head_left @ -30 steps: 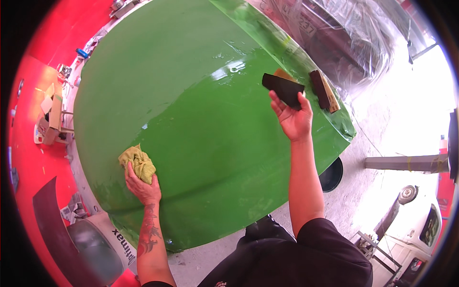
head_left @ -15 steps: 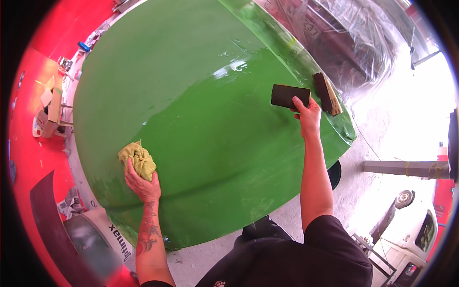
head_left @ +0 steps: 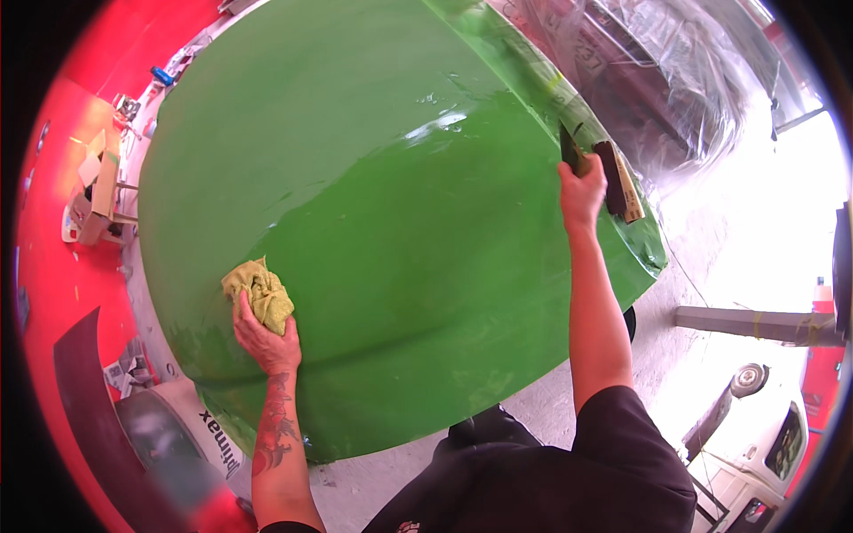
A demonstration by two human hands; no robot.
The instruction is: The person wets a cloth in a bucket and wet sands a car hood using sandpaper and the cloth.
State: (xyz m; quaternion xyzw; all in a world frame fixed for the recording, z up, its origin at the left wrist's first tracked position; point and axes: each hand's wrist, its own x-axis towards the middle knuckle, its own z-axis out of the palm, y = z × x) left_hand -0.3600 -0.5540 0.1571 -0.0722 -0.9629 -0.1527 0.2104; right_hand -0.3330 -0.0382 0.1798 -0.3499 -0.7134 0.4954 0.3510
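My left hand [head_left: 265,345] is closed round a crumpled yellow cloth [head_left: 259,293] resting on a large green car panel [head_left: 400,284]. My right hand [head_left: 582,197] grips a dark rectangular sanding pad [head_left: 569,147], tilted on edge so that only a narrow side shows. This hand is over the panel's right border. Just right of its fingers lies a dark brown block [head_left: 610,178], with a tan printed strip [head_left: 631,195] along its side. The panel's nearer part looks wet and glossy; its far left part is duller.
Plastic sheeting [head_left: 711,89] covers a dark vehicle at the far right. A grey beam [head_left: 755,324] juts in from the right, above a white vehicle [head_left: 764,444]. Along the left stand a cardboard box [head_left: 96,200] and a dark curved panel [head_left: 89,391].
My right hand has moved slightly farther away and right, toward the panel's border. The sanding pad has turned from flat to edge-on. My left hand and the cloth have barely moved.
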